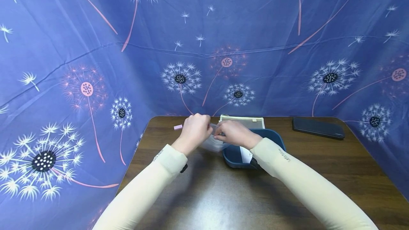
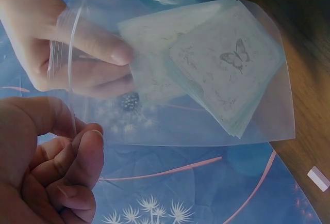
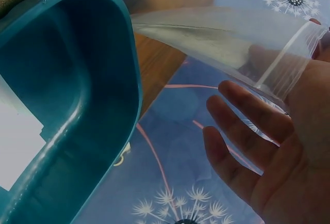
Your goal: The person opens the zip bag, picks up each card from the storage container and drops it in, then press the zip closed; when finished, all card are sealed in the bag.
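Observation:
Near the middle of the table in the head view, a clear zip bag hangs between both hands. Inside it are square papers, the front ones in a stack printed with a grey butterfly. My left hand pinches the bag's mouth edge between thumb and forefinger. My right hand reaches in through the mouth with two digits, their tips right at the papers' near edge with a small gap between them. Its other fingers stretch out straight outside the bag.
A dark blue bin with a white sheet inside stands under my right wrist. Behind it lies a pale-edged zip pouch. A black case sits at the back right, a small pink block at the back left.

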Available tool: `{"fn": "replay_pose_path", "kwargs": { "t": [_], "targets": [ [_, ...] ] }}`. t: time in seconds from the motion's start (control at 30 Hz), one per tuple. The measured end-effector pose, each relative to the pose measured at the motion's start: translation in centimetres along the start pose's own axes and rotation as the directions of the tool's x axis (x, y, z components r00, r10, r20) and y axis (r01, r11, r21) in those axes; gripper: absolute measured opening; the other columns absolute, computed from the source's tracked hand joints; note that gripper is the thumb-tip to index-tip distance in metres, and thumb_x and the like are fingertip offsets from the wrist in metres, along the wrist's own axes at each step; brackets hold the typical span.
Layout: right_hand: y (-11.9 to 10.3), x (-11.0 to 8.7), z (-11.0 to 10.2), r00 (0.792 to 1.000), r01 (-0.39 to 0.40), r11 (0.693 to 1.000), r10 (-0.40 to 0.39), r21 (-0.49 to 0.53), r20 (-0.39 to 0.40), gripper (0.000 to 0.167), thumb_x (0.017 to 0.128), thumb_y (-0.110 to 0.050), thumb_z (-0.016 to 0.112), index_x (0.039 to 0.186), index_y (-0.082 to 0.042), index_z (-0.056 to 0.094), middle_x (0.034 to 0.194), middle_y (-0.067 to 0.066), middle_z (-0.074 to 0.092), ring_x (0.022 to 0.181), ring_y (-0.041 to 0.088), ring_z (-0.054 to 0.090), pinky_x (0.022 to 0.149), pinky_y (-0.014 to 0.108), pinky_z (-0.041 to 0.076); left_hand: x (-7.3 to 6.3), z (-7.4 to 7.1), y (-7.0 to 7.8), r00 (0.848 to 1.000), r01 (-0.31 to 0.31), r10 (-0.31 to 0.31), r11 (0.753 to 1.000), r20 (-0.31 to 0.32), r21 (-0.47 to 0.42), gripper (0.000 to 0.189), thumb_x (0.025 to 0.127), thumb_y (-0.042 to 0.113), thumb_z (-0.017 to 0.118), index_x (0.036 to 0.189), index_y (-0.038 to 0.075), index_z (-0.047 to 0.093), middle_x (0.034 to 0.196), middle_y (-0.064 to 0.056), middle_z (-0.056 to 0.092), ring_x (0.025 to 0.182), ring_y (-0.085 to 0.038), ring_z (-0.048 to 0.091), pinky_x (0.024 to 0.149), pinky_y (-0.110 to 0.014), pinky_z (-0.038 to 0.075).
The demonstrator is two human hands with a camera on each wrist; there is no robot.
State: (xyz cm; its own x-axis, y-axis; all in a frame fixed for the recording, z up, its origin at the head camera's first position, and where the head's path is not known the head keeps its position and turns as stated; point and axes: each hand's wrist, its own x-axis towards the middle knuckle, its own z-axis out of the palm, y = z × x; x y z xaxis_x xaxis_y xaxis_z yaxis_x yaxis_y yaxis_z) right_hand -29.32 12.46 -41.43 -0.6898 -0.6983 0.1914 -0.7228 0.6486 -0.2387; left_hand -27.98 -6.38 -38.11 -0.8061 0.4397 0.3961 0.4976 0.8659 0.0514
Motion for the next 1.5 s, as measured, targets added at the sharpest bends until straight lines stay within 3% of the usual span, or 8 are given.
{"fn": "replay_pose_path", "kwargs": {
  "t": [0.4,0.63,0.9,1.17,1.33,1.5],
  "targets": [
    [0.1,0.1,0.0,0.999,0.035,0.999,-0.035,-0.003,-0.04,0.005,0.094,-0.02,0.079,0.096,-0.016,0.082,0.085,-0.008,0.065,0.073,0.008,0.057,0.068,0.03,0.05,0.0,-0.1,-0.1,1.0,0.012,-0.012,1.0,0.015,-0.006,0.031,0.085,0.017,0.074,0.062,0.019,0.054,0.054,0.006,0.05,0.053,-0.022,0.059,0.052,-0.044,0.05],
    [0.0,-0.8,-1.1,0.998,-0.018,0.999,0.021,0.047,-0.065,0.008,0.099,-0.021,0.074,0.103,-0.019,0.08,0.092,-0.011,0.069,0.076,0.004,0.059,0.069,0.029,0.051,0.0,-0.1,-0.2,0.999,0.016,-0.015,1.0,0.031,-0.01,0.031,0.087,0.016,0.074,0.063,0.018,0.055,0.053,0.005,0.049,0.05,-0.02,0.056,0.051,-0.042,0.049],
    [0.5,-1.8,-2.1,0.99,-0.048,0.992,0.063,0.118,-0.123,0.008,0.099,-0.016,0.071,0.103,-0.021,0.077,0.09,-0.014,0.068,0.076,0.002,0.061,0.07,0.029,0.053,-0.1,0.1,-0.3,0.999,0.015,-0.015,1.0,0.03,-0.014,0.032,0.086,0.016,0.074,0.063,0.018,0.053,0.053,0.005,0.048,0.051,-0.021,0.055,0.052,-0.043,0.05],
    [1.3,-2.6,-2.9,0.986,-0.051,0.994,0.066,0.099,-0.156,0.008,0.101,-0.019,0.068,0.1,-0.024,0.074,0.084,-0.016,0.066,0.073,0.002,0.059,0.068,0.031,0.052,0.0,0.2,-0.2,1.0,0.017,-0.017,1.0,0.027,-0.015,0.031,0.086,0.017,0.075,0.063,0.018,0.054,0.054,0.004,0.05,0.054,-0.025,0.059,0.054,-0.046,0.051],
    [2.3,-3.5,-3.4,0.978,-0.117,0.989,0.131,0.091,-0.164,0.008,0.101,-0.019,0.068,0.102,-0.021,0.075,0.083,-0.014,0.067,0.071,0.005,0.058,0.066,0.032,0.051,-0.1,0.2,-0.3,1.0,0.014,-0.014,1.0,0.026,-0.016,0.032,0.086,0.016,0.074,0.062,0.019,0.053,0.055,0.005,0.05,0.053,-0.024,0.058,0.053,-0.046,0.05],
    [4.3,-4.4,-3.0,0.973,-0.205,0.976,0.211,0.075,-0.092,0.011,0.102,-0.02,0.066,0.102,-0.02,0.076,0.079,-0.012,0.065,0.065,0.008,0.055,0.064,0.033,0.048,-0.2,0.3,-0.4,1.0,0.011,-0.01,1.0,0.021,-0.025,0.033,0.085,0.014,0.074,0.061,0.018,0.052,0.054,0.004,0.051,0.051,-0.022,0.055,0.053,-0.045,0.049]
  ]
}}
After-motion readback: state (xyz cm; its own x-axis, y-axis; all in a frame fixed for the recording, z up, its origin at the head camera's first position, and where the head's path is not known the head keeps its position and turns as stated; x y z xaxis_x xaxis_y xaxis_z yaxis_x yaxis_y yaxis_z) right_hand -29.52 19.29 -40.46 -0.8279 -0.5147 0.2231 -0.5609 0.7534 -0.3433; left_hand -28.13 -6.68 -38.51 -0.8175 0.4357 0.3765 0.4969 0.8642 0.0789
